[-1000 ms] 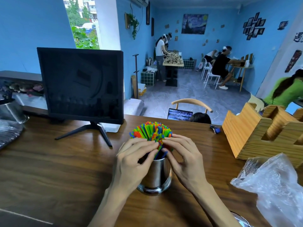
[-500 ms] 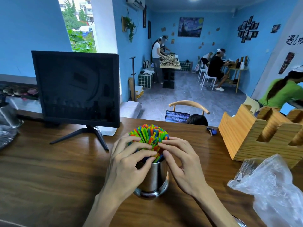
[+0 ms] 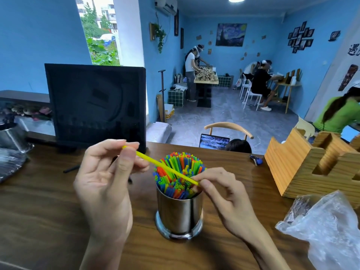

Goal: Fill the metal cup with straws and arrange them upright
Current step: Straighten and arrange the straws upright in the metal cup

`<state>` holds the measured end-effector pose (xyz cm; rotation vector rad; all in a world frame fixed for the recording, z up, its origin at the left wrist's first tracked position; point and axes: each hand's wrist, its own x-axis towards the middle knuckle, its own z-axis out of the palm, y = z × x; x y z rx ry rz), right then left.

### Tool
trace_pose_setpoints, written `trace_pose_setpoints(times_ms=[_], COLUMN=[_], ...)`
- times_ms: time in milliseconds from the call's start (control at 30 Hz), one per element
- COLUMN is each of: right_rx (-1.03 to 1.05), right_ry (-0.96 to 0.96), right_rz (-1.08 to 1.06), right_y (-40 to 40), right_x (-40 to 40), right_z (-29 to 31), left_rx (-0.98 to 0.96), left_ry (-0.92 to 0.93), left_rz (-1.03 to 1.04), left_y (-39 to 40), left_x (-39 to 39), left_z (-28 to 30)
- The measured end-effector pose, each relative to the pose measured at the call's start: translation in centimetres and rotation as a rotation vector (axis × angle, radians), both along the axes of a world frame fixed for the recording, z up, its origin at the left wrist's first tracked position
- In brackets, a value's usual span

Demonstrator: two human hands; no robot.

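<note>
The metal cup (image 3: 179,213) is stood on the wooden table (image 3: 44,207), near the middle of its front edge, and is seen to be packed with coloured straws (image 3: 180,172) whose open tops fan out above the rim, most of them upright or nearly so. A single yellow straw (image 3: 161,165) is held slantwise across the top of the bundle: its upper end is pinched between the thumb and fingertips of the left hand (image 3: 106,184), and its lower end is pinched by the thumb and forefinger of the right hand (image 3: 220,193) just at the cup's right rim. The remaining fingers of both hands are kept loosely apart. The filling is judged to be almost complete, since little room is left among the straws. What remains, by this reading, is for the yellow straw to be tipped upright and pushed down among the others, and for leaning straws to be straightened. A crumpled plastic bag (image 3: 327,228) is seen at the right; whether more straws are held in it cannot be told.
</note>
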<state>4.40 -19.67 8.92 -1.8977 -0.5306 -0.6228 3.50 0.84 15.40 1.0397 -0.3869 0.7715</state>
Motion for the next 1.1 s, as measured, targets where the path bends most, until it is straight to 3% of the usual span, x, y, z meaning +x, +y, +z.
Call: trace_pose_setpoints(times_ms=[100, 200, 267, 333, 400, 533, 767, 967, 1033, 1100], right_rx=[0.297, 0.652, 0.815, 0.864, 0.796, 0.568, 0.446, -0.057, -0.173, -0.111], right_ry=[0.116, 0.185, 0.178, 0.113, 0.012, -0.233, -0.418, -0.301, -0.125, 0.063], right_rz=[0.158, 0.174, 0.148, 0.082, -0.03, -0.225, -0.35, -0.202, -0.16, -0.095], right_y=[-1.5, -2.7, -3.2, -3.4, -2.9, -1.5, -0.6, 1.2, 1.3, 1.3], right_x=[-0.3, 0.3, 0.8, 1.2, 1.3, 1.4, 1.2, 1.6, 2.3, 3.1], right_z=[0.9, 1.6, 2.0, 2.6, 3.3, 3.7, 3.0, 0.3, 0.0, 0.5], left_rx=[-0.04, 0.086, 0.287, 0.614, 0.844, 1.036, 1.121, 1.085, 1.091, 1.079], left_ry=[0.121, 0.24, 0.323, 0.37, 0.401, 0.335, 0.254, 0.214, 0.205, 0.203], left_rz=[-0.069, -0.154, -0.157, -0.096, -0.043, 0.034, 0.083, 0.162, 0.164, 0.174], left_y=[1.1, 1.5, 1.4, 0.9, 0.4, -0.1, -0.2, -0.9, -0.9, -0.9], left_x=[1.2, 2.4, 3.1, 3.4, 3.3, 2.8, 2.4, 1.7, 1.7, 1.7], left_z=[-1.1, -2.7, -3.8, -4.8, -5.4, -5.0, -5.2, -5.9, -6.1, -6.2])
